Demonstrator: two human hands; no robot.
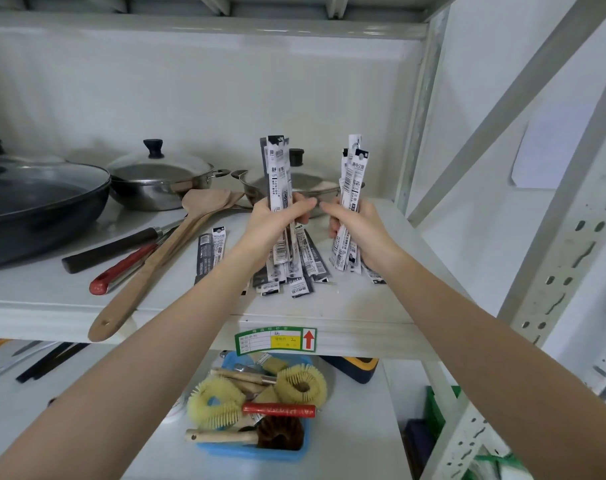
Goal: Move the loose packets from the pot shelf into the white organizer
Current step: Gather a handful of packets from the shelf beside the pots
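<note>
Both hands, left hand (277,220) and right hand (358,226), each grip upright packets (279,174) above the shelf (364,306).

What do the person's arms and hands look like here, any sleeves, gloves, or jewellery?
Both forearms are bare up to the frame edge: no sleeves in view. The left hand and right hand wear no gloves. No watch, bracelet or ring is visible on the parts that show. No markings or tape.

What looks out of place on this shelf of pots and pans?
The slim packets scattered in a heap beside the pots and wooden spatulas look like strays among the cookware. The left hand and right hand each hold an upright bunch.
</note>
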